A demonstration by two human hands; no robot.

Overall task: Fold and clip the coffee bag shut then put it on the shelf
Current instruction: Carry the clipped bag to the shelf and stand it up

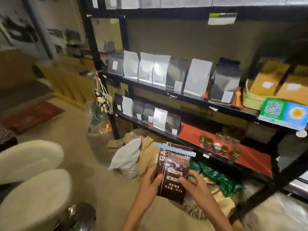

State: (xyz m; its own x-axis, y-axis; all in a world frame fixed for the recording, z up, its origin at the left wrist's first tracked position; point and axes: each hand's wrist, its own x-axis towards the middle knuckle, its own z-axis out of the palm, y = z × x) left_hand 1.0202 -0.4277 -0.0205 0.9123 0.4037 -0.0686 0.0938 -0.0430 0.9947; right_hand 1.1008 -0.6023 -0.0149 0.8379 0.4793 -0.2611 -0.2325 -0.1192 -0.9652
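Both hands, left hand (150,182) and right hand (194,184), grip the clipped coffee bag (172,172) at six o'clock below the shelf (183,97), where crowded pouches (197,79) could topple if nudged.

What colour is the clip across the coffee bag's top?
Light blue clip, seen best in the head view.

"COFFEE", "NET. WEIGHT", "454g" on the coffee bag (172,172)
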